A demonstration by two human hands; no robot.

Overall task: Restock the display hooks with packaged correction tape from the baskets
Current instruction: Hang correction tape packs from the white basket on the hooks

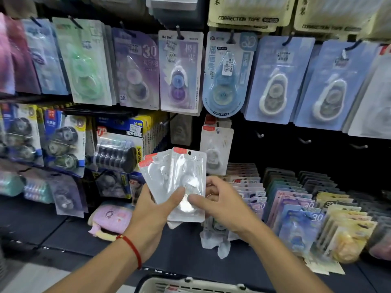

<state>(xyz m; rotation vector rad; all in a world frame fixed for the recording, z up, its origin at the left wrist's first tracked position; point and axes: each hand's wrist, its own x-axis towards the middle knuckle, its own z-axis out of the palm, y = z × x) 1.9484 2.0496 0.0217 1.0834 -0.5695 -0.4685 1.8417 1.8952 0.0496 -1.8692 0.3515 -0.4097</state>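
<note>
Backdrop: dark display wall (296,157) crowded with carded correction tape on hooks, purple, green and blue cards across the upper row.
Upper right: cream packs printed "CORRECTION TAPE" (247,17) hang above the blue cards.
Bare hooks: three empty pegs (304,141) stick out of the dark panel at right, under the blue row.
Shelf below: rows of upright packets (296,208) stand filed on the ledge at lower right; a lilac pouch (112,218) lies at left of the hands.
Fanned packs: a small fan of clear-fronted white packs with red top corners (179,178) is held up in front of the shelf, centre of view, hang holes uppermost.
Left hand (156,210): gripping the fan from below, thumb pressed across the front; a red cord circles the wrist.
Right hand (220,201): thumb and curled fingers pinching the right edge of the front pack.
Hanging match: one similar white pack (215,149) hangs just behind the fan.
Basket: white rim (190,282) at the bottom edge.
</note>
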